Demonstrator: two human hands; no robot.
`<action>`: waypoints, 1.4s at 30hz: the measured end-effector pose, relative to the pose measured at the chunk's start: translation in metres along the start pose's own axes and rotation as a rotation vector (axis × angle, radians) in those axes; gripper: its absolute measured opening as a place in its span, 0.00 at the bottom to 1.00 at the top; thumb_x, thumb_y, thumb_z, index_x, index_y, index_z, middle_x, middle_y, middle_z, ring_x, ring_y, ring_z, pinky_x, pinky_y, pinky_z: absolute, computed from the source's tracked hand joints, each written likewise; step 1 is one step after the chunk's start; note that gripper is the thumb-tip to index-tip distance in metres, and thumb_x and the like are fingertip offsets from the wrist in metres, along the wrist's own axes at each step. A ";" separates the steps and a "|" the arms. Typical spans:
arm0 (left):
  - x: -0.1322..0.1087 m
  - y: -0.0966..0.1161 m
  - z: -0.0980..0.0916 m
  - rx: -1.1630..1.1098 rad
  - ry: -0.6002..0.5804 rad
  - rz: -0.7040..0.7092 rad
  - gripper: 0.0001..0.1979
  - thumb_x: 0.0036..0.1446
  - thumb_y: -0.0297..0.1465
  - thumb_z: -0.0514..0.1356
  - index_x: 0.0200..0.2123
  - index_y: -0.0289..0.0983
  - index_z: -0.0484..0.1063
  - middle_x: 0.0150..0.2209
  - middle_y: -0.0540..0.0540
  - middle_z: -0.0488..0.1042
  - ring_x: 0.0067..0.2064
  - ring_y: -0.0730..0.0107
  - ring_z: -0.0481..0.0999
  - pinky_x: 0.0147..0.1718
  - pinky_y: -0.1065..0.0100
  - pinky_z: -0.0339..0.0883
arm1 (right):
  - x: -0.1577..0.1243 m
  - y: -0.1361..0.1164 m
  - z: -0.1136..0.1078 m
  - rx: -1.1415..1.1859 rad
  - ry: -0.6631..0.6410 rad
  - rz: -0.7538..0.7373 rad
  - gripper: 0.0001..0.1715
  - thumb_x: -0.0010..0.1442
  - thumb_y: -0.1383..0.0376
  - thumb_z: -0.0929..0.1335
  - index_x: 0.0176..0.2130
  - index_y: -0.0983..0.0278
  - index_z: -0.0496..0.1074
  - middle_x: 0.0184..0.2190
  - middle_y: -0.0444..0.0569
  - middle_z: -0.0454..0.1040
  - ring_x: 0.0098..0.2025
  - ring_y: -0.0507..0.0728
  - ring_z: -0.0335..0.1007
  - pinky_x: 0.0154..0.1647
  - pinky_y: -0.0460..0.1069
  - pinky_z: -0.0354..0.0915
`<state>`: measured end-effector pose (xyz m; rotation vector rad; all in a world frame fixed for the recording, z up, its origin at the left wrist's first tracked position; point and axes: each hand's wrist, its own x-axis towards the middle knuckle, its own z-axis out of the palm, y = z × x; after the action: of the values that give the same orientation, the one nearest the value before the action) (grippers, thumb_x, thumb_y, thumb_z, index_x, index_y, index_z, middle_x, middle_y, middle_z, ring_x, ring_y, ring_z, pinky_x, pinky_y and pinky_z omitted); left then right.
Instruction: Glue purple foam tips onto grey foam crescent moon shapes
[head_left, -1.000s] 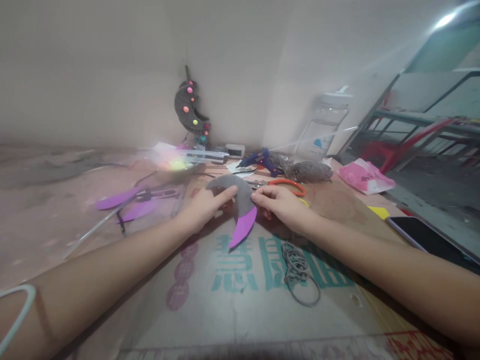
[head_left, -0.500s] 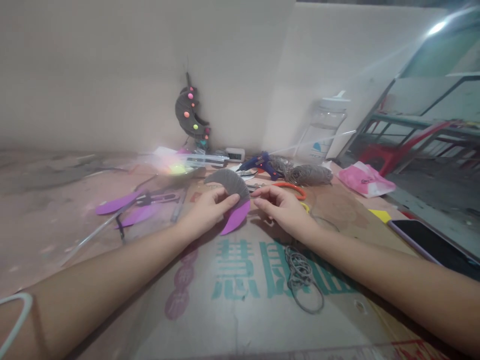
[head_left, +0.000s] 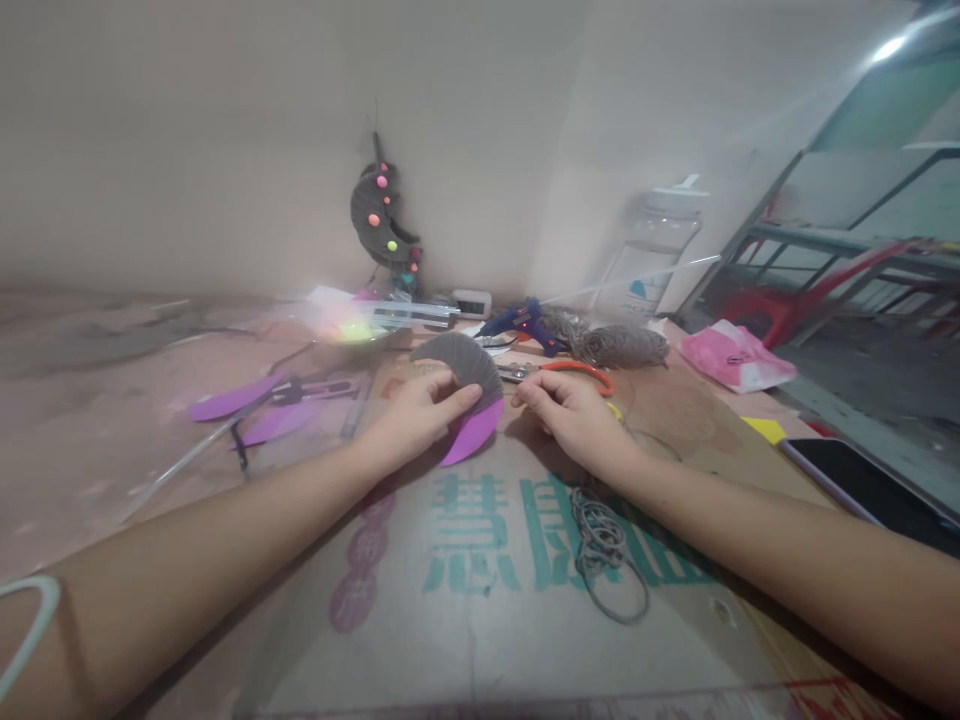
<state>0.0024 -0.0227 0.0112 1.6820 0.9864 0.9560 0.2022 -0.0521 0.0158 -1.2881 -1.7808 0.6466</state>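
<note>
My left hand [head_left: 429, 418] grips a purple crescent cutout [head_left: 477, 432] between thumb and fingers. Grey yarn [head_left: 459, 356] is wound tightly round its upper part; the lower tip is bare purple. Just right of the crescent, my right hand [head_left: 568, 410] is closed in a pinch. Whatever it pinches is too thin or hidden to make out. A loose bundle of grey yarn [head_left: 600, 535] lies on the cardboard below the right wrist. Behind the right hand are orange-handled scissors [head_left: 581, 372], partly covered by the fingers.
Several purple pieces [head_left: 281, 424] and a clear stick lie at left. At the back are a blue glue gun [head_left: 525, 325], a grey yarn skein [head_left: 622, 345], a bottle [head_left: 652, 250] and a decorated grey crescent [head_left: 379, 220]. A pink packet [head_left: 735, 355] and phone [head_left: 862, 490] lie right.
My right hand's fingers have drawn closer together, and the hand has shifted slightly right of the crescent. My left hand keeps its grip on the crescent, almost unmoved.
</note>
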 end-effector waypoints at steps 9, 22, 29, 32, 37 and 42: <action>0.003 -0.004 0.000 -0.027 -0.011 0.029 0.15 0.54 0.42 0.61 0.26 0.35 0.68 0.20 0.53 0.66 0.23 0.76 0.63 0.22 0.73 0.54 | -0.002 0.003 0.006 0.198 -0.035 0.002 0.16 0.61 0.54 0.65 0.39 0.64 0.69 0.24 0.41 0.66 0.22 0.49 0.59 0.23 0.46 0.58; 0.001 -0.003 0.000 0.015 0.020 0.010 0.15 0.55 0.43 0.60 0.27 0.36 0.66 0.17 0.56 0.63 0.20 0.77 0.60 0.20 0.73 0.50 | -0.002 -0.004 0.013 0.465 -0.108 0.095 0.22 0.53 0.66 0.70 0.48 0.61 0.63 0.27 0.40 0.68 0.22 0.50 0.68 0.22 0.46 0.66; 0.001 -0.007 -0.001 0.014 -0.006 0.006 0.17 0.56 0.44 0.59 0.26 0.37 0.64 0.17 0.56 0.62 0.19 0.77 0.60 0.20 0.73 0.51 | -0.002 -0.001 0.006 0.241 -0.008 0.101 0.12 0.56 0.61 0.69 0.41 0.63 0.69 0.24 0.39 0.65 0.20 0.48 0.63 0.18 0.45 0.59; 0.002 -0.009 -0.002 0.037 -0.007 0.004 0.18 0.55 0.45 0.59 0.26 0.37 0.63 0.18 0.56 0.63 0.20 0.77 0.61 0.21 0.73 0.52 | -0.002 -0.001 0.005 0.204 0.000 0.106 0.10 0.56 0.60 0.68 0.37 0.63 0.70 0.19 0.38 0.63 0.19 0.49 0.61 0.18 0.44 0.56; 0.002 -0.008 -0.003 0.086 -0.015 0.014 0.18 0.56 0.46 0.58 0.27 0.36 0.65 0.19 0.54 0.64 0.21 0.76 0.62 0.21 0.72 0.53 | -0.002 -0.002 0.005 0.232 -0.006 0.080 0.12 0.57 0.57 0.68 0.31 0.64 0.69 0.21 0.40 0.65 0.19 0.48 0.61 0.20 0.45 0.58; 0.001 -0.008 -0.003 0.047 -0.027 0.021 0.18 0.56 0.45 0.58 0.26 0.37 0.64 0.18 0.55 0.63 0.20 0.76 0.61 0.21 0.72 0.53 | -0.003 -0.005 0.005 0.218 -0.031 0.078 0.15 0.59 0.55 0.66 0.31 0.64 0.70 0.21 0.41 0.65 0.19 0.49 0.60 0.20 0.45 0.57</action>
<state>-0.0009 -0.0187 0.0044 1.7429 0.9815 0.9287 0.1962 -0.0562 0.0160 -1.2077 -1.6399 0.8829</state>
